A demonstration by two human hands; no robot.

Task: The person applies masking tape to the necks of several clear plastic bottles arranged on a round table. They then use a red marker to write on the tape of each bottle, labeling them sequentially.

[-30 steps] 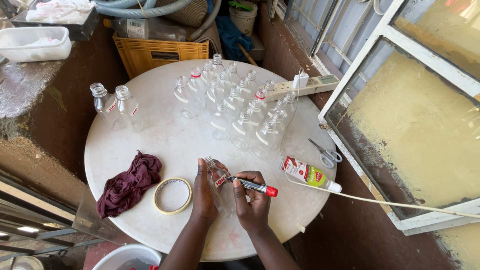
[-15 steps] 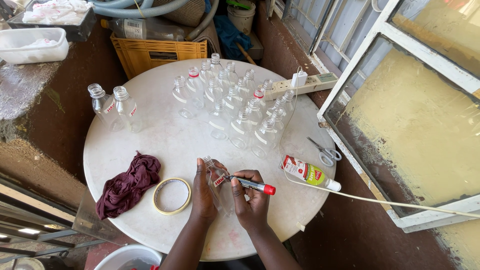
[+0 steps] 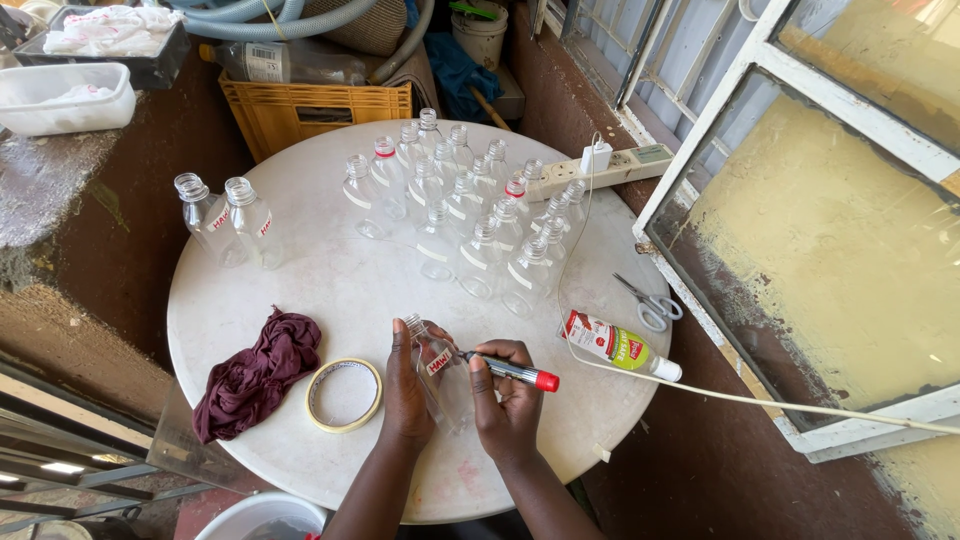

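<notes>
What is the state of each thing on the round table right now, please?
Clear bottle: uncapped, tilted, held by left hand.
Red marker: in right hand, tip at bottle's label.
Tape roll: lying flat.
Maroon cloth: crumpled.
Scissors: closed.
Grouped bottles: upright.

clear bottle [image 3: 437, 368] tilted, red-capped marker [image 3: 512, 372] touching

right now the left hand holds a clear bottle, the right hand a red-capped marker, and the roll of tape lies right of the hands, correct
Not quite. The head view shows the roll of tape lying left of the hands, beside the maroon cloth. The rest holds: the left hand holds the clear bottle and the right hand the red-capped marker.
</notes>
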